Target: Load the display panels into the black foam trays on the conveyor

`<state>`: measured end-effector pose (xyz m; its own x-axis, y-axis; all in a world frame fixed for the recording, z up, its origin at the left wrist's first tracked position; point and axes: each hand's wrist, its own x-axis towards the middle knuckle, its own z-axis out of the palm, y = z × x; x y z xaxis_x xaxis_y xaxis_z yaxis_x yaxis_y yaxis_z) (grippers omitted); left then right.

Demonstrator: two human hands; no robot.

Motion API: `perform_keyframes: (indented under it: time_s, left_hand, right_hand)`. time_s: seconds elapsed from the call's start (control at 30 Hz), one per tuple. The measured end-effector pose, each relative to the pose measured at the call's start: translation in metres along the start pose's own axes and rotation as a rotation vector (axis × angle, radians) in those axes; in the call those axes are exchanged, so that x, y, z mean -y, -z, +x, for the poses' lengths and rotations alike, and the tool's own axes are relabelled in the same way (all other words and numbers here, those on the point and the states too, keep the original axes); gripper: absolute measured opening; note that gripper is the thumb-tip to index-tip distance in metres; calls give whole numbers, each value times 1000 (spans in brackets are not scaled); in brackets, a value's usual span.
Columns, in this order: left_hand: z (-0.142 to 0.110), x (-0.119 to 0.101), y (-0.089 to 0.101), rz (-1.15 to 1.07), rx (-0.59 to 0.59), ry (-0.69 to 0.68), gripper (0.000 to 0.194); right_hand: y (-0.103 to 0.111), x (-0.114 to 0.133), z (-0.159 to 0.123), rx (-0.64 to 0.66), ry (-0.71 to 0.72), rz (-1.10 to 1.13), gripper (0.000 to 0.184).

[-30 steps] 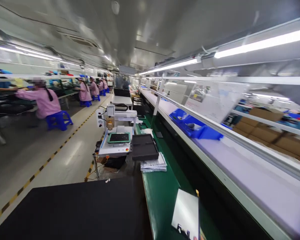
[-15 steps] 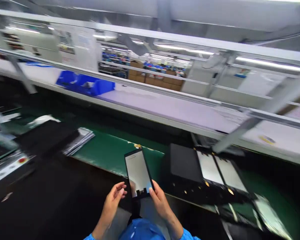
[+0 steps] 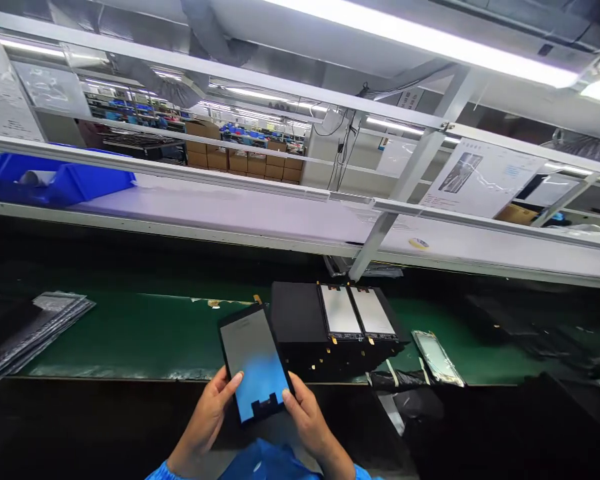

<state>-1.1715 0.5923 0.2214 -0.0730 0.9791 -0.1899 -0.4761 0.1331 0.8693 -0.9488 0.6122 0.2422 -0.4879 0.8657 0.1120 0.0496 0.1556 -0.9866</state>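
A tablet-sized display panel with a black border and a shiny, reflecting back is held tilted above the near edge of the bench. My left hand grips its left edge, thumb on the face. My right hand holds the lower right edge, thumb on the face near the black connector patches. A small gold flex tab sticks out at the panel's top. To the right, two similar panels lie side by side on a stack of black foam sheets.
A green bench mat runs across, with a pile of silvery bags at left. A plastic-wrapped panel lies right of the stack. Behind stand a white shelf, blue bins and a slanting metal post.
The view has swung to the right. My left hand, apart from the panel before, now grips its left edge. My right hand has kept its hold.
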Motion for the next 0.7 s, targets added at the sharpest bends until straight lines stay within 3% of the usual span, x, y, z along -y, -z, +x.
perform_keyframes:
  time_s: [0.13,0.2,0.3,0.4,0.47,0.57,0.63,0.7]
  left_hand:
    - [14,7,-44,-158,77,19,55]
    - [21,12,-59,-175,65,-18,61]
    - [29,20,-75,-103,21,-66,65]
    - [32,27,-92,55,-85,-109,64]
    - [32,28,-104,162,-181,-118,65]
    - [27,28,-118,246,-202,-121,71]
    - [24,29,-121,232,-125,-144,72]
    - [24,34,-117,180,-186,-148,68]
  right_hand:
    - [37,-11,6,26,-33,200,49]
    - [55,-18,8,6,-32,182,52]
    - [75,-27,9,-81,64,-114,71]
    - [83,-32,10,57,285,-479,96]
    - [83,-34,12,115,391,-567,80]
    - [85,-34,14,-4,404,-448,52]
    - [85,-32,13,-139,305,-275,48]
    - [81,-30,10,-305,129,-29,49]
